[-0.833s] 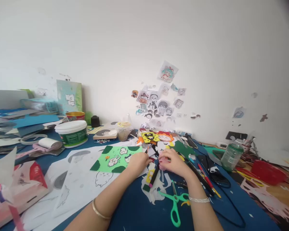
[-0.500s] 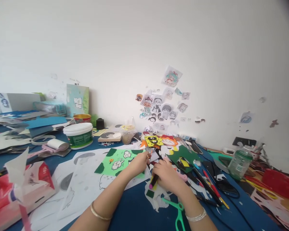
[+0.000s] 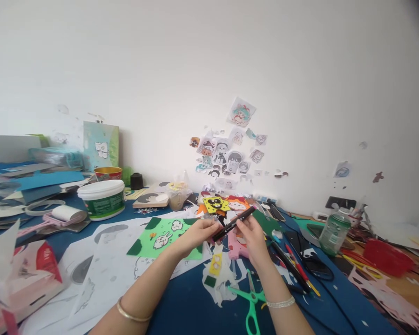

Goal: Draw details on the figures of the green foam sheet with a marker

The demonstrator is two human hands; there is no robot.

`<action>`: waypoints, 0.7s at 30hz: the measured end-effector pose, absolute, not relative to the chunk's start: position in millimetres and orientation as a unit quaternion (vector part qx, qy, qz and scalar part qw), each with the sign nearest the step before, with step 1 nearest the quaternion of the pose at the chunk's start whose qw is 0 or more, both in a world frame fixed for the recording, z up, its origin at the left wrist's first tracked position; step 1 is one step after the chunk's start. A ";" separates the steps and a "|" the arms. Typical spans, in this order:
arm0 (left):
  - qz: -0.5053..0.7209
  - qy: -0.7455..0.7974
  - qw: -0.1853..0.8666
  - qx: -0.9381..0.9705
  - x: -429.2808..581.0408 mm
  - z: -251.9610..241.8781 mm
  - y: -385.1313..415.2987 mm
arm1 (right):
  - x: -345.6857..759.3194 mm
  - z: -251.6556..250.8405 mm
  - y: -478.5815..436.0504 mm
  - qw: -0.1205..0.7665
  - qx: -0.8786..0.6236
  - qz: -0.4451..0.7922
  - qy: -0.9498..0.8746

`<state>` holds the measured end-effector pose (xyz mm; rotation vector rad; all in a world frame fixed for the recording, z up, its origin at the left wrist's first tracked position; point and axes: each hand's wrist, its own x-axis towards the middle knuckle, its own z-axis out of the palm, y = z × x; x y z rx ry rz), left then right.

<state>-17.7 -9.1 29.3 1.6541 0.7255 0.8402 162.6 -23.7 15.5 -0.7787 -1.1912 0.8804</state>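
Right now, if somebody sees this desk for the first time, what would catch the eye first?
Probably the black marker, held between the left hand and the right hand. Next, perhaps the bright green sheet just left of the left hand, and the green scissors beside the right forearm.

Both forearms (image 3: 153,281) (image 3: 282,298) reach forward, hands (image 3: 200,232) (image 3: 254,237) near each other, fingers (image 3: 212,227) bent.

In the middle of the frame, the left hand (image 3: 203,231) and right hand (image 3: 253,237) both grip a slanting black marker (image 3: 234,224). Green scissors (image 3: 252,300) lie at lower centre on the blue tabletop (image 3: 181,307), a white-lidded tub (image 3: 105,205) stands left, and paper cutouts (image 3: 222,151) dot the wall (image 3: 153,83) above.
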 end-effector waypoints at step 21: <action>0.308 0.499 0.521 0.620 0.0 18.6 -8.0 | 259.0 23.2 -17.2 0.436 -0.755 -0.039 -0.488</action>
